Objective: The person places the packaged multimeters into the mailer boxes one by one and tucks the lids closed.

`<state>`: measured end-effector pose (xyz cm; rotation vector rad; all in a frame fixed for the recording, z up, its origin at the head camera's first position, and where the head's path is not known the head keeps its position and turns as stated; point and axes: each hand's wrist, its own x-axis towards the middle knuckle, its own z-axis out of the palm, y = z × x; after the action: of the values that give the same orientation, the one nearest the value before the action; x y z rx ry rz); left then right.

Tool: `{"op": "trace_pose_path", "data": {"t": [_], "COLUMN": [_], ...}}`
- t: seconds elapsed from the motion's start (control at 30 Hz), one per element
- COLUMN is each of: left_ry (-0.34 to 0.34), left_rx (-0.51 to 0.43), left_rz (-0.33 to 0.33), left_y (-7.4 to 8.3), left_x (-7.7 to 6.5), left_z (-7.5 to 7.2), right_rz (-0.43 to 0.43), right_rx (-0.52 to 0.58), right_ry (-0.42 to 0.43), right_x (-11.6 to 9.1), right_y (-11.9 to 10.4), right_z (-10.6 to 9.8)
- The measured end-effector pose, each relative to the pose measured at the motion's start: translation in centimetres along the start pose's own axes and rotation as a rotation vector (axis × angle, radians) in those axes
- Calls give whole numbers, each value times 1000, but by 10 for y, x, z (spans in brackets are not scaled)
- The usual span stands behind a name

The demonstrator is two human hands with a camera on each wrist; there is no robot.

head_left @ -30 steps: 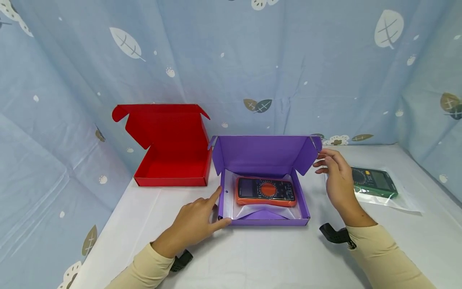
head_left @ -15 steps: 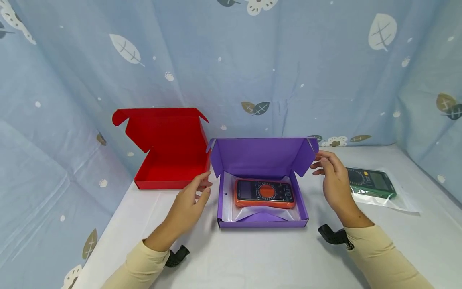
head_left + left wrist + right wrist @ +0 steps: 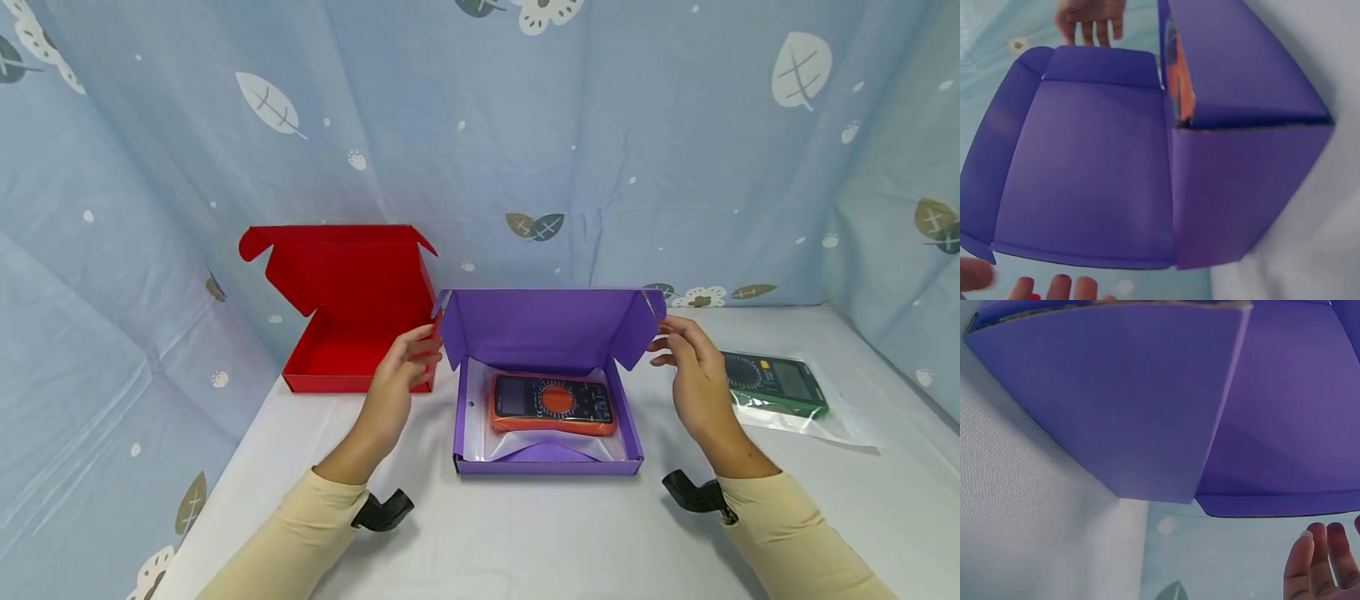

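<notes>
In the head view an open purple cardboard box stands on the table with its lid raised at the back. Inside it lies an orange multimeter in a clear plastic bag. My left hand is held beside the left lid flap, in front of the red box, its fingers loosely bent around nothing. On the other side my right hand has its fingertips right at the right lid flap. The left wrist view shows the left fingertips just off the lid's edge.
To the left, the open red cardboard box stands close behind the purple one. A green multimeter in a clear bag lies at the right, behind the right hand. A blue patterned curtain hangs along the table's back edge.
My left hand has let go of the purple box's left front side and moved up and back to the left lid flap. The right hand stays by the right flap.
</notes>
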<state>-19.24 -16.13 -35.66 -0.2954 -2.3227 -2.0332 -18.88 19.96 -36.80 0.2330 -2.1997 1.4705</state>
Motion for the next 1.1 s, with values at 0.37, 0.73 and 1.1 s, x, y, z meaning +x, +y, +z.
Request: {"op": "trace_pose_path", "data": {"t": [0.37, 0.73, 1.1], "left_ry": [-123, -179, -197], "left_rx": [-142, -141, -108], "left_rz": [12, 33, 37], "left_y": [-3, -5, -9], "left_x": [-3, 0, 0], "left_z": [1, 4, 1], "right_rz": [-5, -55, -57], "right_rx": [-59, 15, 53], "right_ry": [-28, -84, -151], "right_x": [-4, -3, -1], "right_y": [-2, -1, 1], "right_z": [0, 0, 1]}}
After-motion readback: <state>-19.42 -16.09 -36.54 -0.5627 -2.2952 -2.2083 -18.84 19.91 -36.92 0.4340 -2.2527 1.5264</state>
